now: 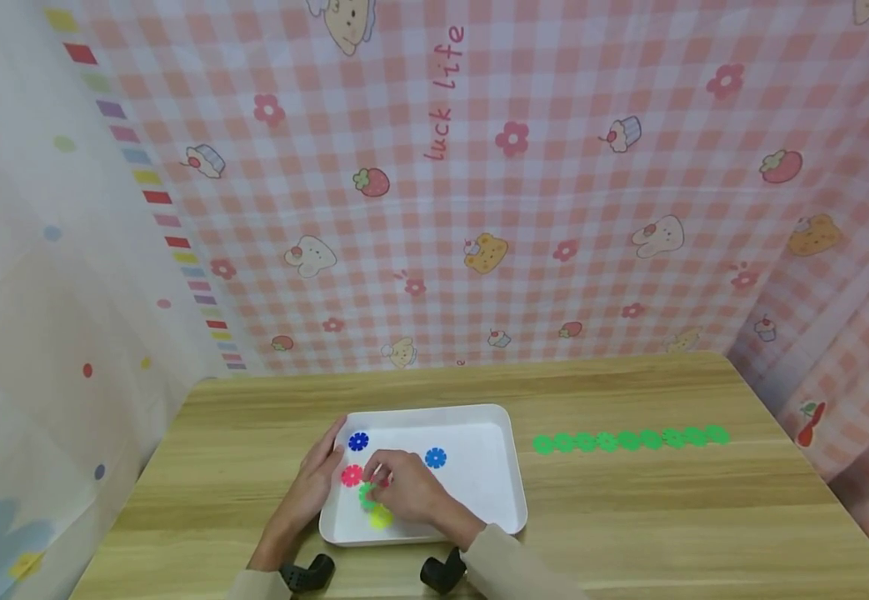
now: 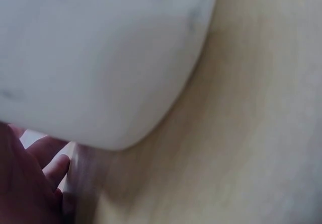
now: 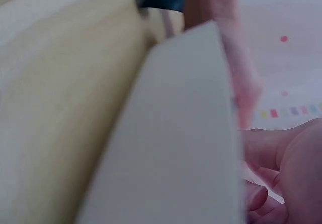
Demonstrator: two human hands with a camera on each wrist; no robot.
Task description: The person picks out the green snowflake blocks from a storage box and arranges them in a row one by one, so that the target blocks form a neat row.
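A white tray (image 1: 471,421) holds several plastic snowflake discs. My left hand (image 1: 314,483) grips its left rim, the thumb over the edge and the fingers along the outside. Inside the tray, my right hand (image 1: 407,487) reaches in with curled fingers and pinches a green snowflake disc (image 1: 367,498). A yellow disc (image 1: 382,517) lies just below it and a pink disc (image 1: 352,476) beside the fingertips; another reddish disc is mostly hidden under the hand. A dark blue disc (image 1: 358,442) sits in the far left corner, a lighter blue disc (image 1: 436,457) right of the hand.
To the tray's right, a row of green discs (image 1: 629,440) lies across the wooden table (image 1: 629,517). Patterned cloth (image 1: 419,208) hangs behind the table and at both sides. Black wrist cameras (image 1: 445,571) sit near the tray's front edge.
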